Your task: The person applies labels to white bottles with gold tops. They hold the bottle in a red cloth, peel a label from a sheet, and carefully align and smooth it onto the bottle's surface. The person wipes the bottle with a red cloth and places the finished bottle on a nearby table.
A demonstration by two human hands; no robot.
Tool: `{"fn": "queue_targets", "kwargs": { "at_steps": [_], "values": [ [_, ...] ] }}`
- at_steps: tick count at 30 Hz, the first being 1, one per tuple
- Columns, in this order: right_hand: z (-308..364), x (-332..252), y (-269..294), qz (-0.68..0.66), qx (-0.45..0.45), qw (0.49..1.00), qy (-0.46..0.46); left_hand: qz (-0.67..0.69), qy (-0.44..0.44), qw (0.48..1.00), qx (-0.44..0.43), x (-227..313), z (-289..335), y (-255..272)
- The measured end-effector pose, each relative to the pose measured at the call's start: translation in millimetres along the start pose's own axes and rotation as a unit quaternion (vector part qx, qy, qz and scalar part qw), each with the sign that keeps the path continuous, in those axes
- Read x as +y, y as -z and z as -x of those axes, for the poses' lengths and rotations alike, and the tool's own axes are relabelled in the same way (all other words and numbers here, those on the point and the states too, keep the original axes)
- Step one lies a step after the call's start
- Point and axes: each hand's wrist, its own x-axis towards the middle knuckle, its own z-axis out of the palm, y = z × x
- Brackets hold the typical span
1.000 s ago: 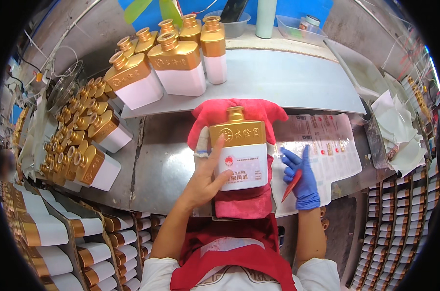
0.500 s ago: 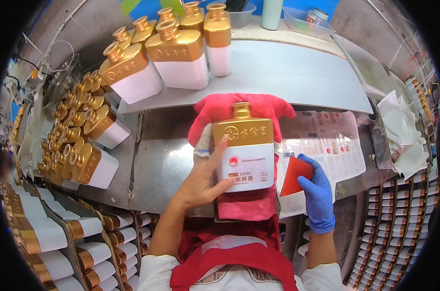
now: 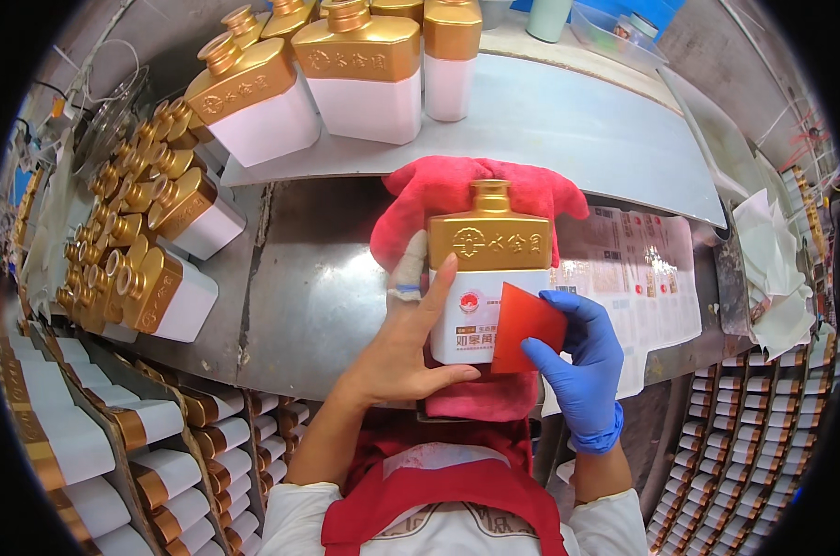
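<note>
A flat-shouldered bottle (image 3: pixel 490 243), gold above and white below, lies face up on a bright pink cloth (image 3: pixel 485 398). Its white front carries a small red round mark and lines of print. My left hand (image 3: pixel 397 347) grips its left side, one finger wrapped in a pale covering and the thumb along the bottom edge. In my right hand (image 3: pixel 587 375), blue-gloved, a flat red-orange scraper (image 3: pixel 529 326) is pinched between fingers and thumb. It overlaps the right part of the printed front; whether it presses on the surface I cannot tell.
Printed transfer sheets (image 3: pixel 665 296) lie right of the cloth. Several similar bottles (image 3: pixel 369 102) stand on the grey board (image 3: pixel 549 111) at the back, more (image 3: pixel 183 296) at the left. Racks of bottles (image 3: pixel 735 445) flank me below. Crumpled white paper (image 3: pixel 767 269) sits far right.
The red scraper in my right hand has moved left, from beside the bottle to over its printed front. My view has shifted slightly; my left hand keeps its grip.
</note>
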Motion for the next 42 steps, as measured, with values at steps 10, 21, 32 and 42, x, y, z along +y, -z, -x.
{"fn": "queue_targets", "kwargs": {
  "at_steps": [10,21,32,42],
  "values": [
    [-8,0,-5,0.016,0.011,1.000,0.008,0.014,-0.021,0.998,0.055,4,-2,-5],
    [-11,1,-7,0.037,0.013,0.999,0.019,0.015,-0.020,0.998,0.055,3,-2,-6],
    [-12,2,-9,0.101,0.028,0.993,0.056,0.010,-0.011,0.999,0.050,4,0,-8],
    [-11,3,-9,0.086,0.025,0.995,0.037,0.008,-0.007,0.999,0.052,5,-1,-9]
  ]
}}
